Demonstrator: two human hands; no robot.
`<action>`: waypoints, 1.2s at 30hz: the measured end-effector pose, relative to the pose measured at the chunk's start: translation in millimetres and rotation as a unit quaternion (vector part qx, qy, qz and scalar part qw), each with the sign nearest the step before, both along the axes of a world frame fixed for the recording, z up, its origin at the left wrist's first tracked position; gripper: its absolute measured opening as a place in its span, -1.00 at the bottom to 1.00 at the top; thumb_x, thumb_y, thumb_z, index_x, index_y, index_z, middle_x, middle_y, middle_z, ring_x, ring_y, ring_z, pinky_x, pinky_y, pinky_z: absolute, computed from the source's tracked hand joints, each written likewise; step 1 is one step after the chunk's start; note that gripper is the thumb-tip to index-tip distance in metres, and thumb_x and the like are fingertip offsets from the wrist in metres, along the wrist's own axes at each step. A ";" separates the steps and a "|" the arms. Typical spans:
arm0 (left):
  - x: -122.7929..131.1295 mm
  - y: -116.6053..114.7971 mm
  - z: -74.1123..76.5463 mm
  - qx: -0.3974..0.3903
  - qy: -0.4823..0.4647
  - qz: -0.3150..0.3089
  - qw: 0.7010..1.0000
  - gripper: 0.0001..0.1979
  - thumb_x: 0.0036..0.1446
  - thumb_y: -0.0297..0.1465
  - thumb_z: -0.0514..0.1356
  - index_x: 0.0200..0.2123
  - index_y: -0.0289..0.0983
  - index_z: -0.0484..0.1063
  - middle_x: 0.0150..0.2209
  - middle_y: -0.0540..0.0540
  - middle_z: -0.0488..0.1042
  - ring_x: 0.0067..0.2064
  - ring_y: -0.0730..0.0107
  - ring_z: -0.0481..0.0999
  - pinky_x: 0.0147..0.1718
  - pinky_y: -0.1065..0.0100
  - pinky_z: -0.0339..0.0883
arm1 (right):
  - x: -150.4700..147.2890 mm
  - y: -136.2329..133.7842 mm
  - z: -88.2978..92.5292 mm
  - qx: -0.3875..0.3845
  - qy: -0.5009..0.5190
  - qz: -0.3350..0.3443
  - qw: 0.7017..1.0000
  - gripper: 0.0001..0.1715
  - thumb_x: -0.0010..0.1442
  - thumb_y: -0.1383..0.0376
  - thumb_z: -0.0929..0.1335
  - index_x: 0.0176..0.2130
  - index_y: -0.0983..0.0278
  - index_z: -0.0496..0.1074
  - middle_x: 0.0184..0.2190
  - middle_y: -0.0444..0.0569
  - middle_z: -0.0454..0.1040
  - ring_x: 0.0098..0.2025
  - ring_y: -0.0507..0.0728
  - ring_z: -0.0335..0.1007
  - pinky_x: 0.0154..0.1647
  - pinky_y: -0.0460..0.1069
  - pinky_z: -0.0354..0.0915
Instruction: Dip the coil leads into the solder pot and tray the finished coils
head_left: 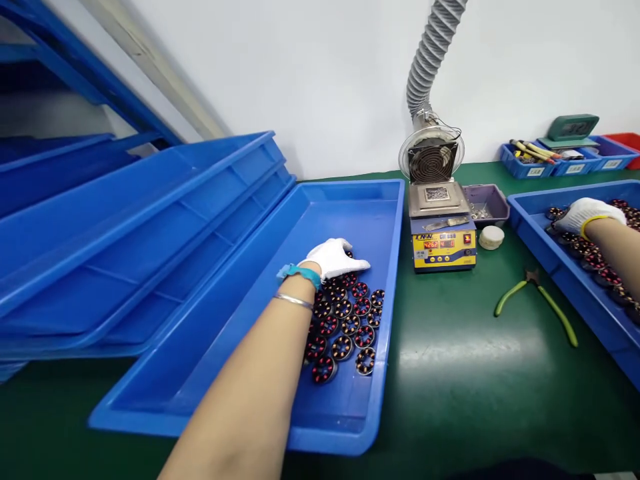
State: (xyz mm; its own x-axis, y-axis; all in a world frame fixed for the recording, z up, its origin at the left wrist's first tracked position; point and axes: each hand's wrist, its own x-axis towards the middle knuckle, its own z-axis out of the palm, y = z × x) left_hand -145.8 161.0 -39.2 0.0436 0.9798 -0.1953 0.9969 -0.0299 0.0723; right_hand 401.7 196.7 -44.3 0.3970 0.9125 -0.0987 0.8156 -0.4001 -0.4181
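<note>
My left hand (334, 259), in a white glove, rests at the far end of a cluster of several small round wound coils (345, 327) lying in a blue tray (210, 347). Its fingers are curled over a coil. My right hand (586, 215), also gloved in white, reaches into a second blue tray (530, 220) at the right, where more of the same coils (597, 260) lie in rows. Its fingers are bent down onto the coils; what they grip is hidden.
Stacked blue trays (125, 220) lean at the left. A small solder pot with a yellow front (443, 233), a fan and a grey exhaust hose (433, 53) stands between the trays. Green-handled cutters (537, 300) lie on the green mat. Small blue bins (550, 160) sit at the back right.
</note>
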 end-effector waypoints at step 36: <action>148.5 -95.9 46.9 -0.134 -0.752 0.062 0.642 -0.71 0.09 -0.17 0.21 -0.27 -0.30 0.46 -0.37 -0.04 0.45 -0.37 0.40 0.48 -0.40 0.35 0.43 | -227.2 -132.6 37.7 0.272 0.073 0.369 0.886 -0.49 0.01 0.16 0.41 -0.01 0.15 0.40 -0.04 -0.09 0.42 -0.08 0.18 0.41 -0.08 0.04 0.34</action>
State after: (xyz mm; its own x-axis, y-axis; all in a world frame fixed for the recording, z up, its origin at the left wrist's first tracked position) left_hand 2.7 65.1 7.6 0.3058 0.9337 -0.1860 -0.2138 0.2578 0.9423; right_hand 174.5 64.1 -6.6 -0.3079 0.8463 0.4347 0.6928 0.5126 -0.5072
